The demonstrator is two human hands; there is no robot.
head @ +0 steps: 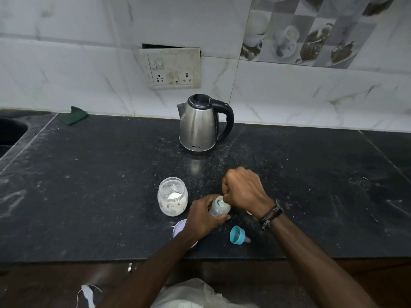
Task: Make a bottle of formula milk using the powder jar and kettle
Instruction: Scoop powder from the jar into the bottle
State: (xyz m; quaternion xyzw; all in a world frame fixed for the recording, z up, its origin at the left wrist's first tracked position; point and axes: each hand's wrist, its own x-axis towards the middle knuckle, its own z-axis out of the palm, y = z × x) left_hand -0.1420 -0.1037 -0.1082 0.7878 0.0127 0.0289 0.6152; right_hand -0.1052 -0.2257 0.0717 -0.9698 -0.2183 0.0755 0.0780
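Head | bottle [219,206] upright, mouth up | left hand [203,215] gripping bottle | right hand [243,192] fisted above

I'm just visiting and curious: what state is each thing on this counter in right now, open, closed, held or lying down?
Kettle: upright, lid shut, untouched.
Powder jar: upright, open, some white powder inside.
Jar lid: off, flat on the counter, partly hidden.
Bottle: open, held by the left hand.
Right hand: closed above the bottle's mouth; contents hidden.
Teat cap: off, lying on its side.

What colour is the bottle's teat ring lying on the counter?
Teal-blue; the teat ring shows clearly in the head view.
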